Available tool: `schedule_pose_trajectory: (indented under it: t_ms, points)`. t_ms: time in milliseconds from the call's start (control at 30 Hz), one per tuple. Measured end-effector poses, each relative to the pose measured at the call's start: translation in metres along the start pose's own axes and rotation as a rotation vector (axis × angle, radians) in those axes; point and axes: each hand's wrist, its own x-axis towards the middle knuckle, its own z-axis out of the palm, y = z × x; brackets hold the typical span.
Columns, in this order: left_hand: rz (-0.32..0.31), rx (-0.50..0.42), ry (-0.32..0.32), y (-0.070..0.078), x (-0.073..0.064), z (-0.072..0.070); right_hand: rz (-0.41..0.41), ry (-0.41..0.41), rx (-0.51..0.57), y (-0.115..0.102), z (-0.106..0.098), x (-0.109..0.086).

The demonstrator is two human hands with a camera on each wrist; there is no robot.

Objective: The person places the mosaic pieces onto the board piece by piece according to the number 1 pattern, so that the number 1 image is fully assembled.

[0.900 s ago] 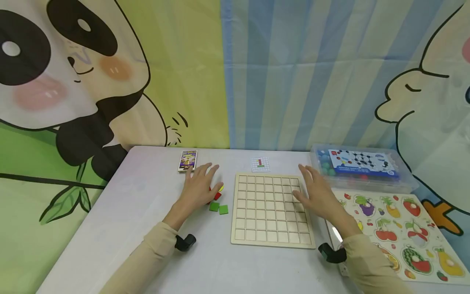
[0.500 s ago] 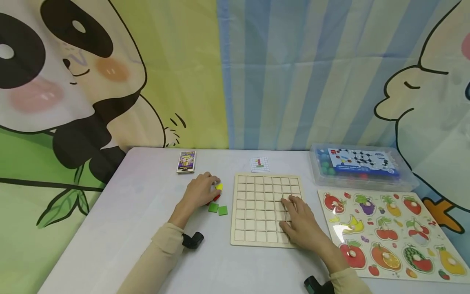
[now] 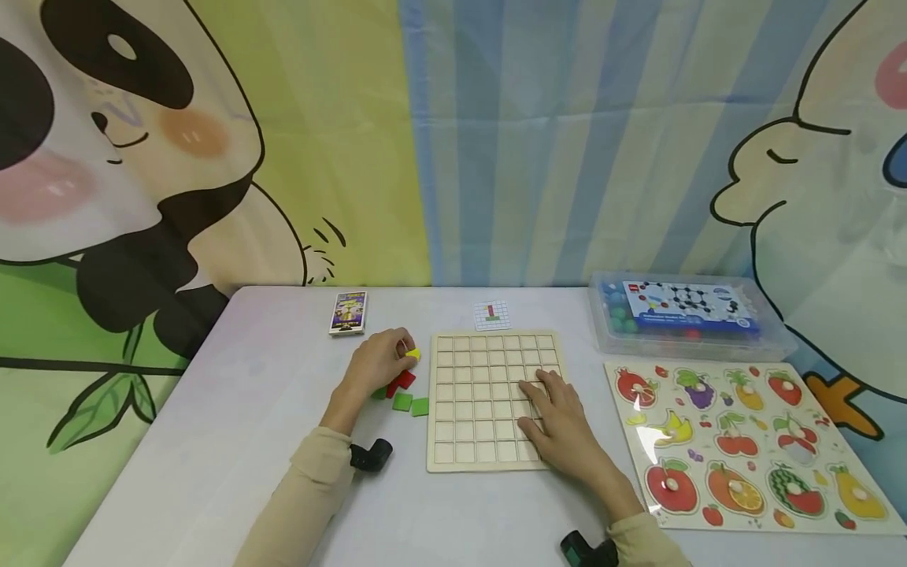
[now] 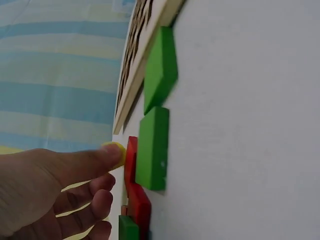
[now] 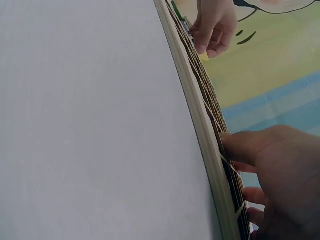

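My left hand point(image 3: 377, 364) pinches a small yellow piece point(image 4: 121, 154) between thumb and fingers, just above the loose tiles. Below it lie red tiles point(image 3: 404, 380), partly overlapping one another, and green square tiles point(image 3: 401, 402). Another green tile point(image 3: 420, 407) sits right at the left edge of a wooden grid board point(image 3: 464, 402). On that board's right part rests my right hand point(image 3: 562, 425), fingers spread over the cells. In the right wrist view, its thumb lies on the grid near the board's front edge.
A small pattern card point(image 3: 492, 315) lies behind the board. Back left is a card box point(image 3: 348, 313). To the right are a clear plastic case point(image 3: 690, 315) and a fruit puzzle board point(image 3: 751, 449). A printed curtain point(image 3: 489, 142) hangs behind the white table point(image 3: 191, 441).
The left hand came down to the tiles and pinched the yellow piece. The right hand moved left onto the board, which has slid slightly left against the green tile. The head view shifted slightly.
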Motion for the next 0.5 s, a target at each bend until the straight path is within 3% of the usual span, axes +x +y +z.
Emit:
schedule_pose_trajectory:
  t_ms: [133,367,500]
  points:
    - [0.015,-0.058,0.000,0.000,0.004,-0.001,0.007,-0.005,0.017,-0.004,0.003,0.002]
    - [0.093,-0.223,0.012,0.010,0.010,-0.002,-0.020,0.079,0.144,0.006,-0.003,-0.005]
    - [0.132,-0.264,0.040,0.021,0.014,-0.002,-0.009,0.107,0.121,0.010,-0.003,-0.009]
